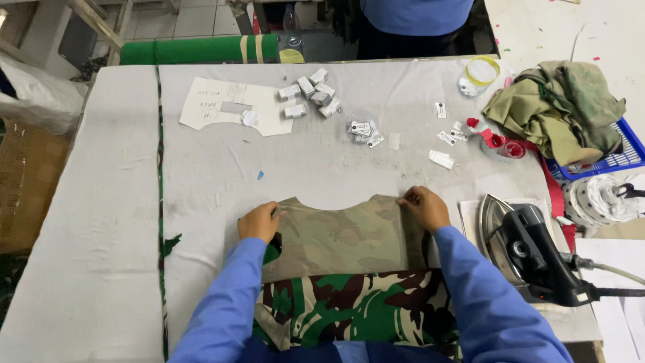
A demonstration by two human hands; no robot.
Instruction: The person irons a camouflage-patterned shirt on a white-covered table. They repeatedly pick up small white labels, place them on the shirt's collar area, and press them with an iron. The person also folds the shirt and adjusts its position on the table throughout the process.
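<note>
The left hand and the right hand each pinch, with closed fingers, the top corners of a camouflage fabric piece lying flat at the near edge of the padded table. An iron rests beside the right hand.

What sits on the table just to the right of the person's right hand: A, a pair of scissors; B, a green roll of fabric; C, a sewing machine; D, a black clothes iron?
D: the black clothes iron rests on its side just beyond the right hand, which presses the camouflage fabric piece.
</note>
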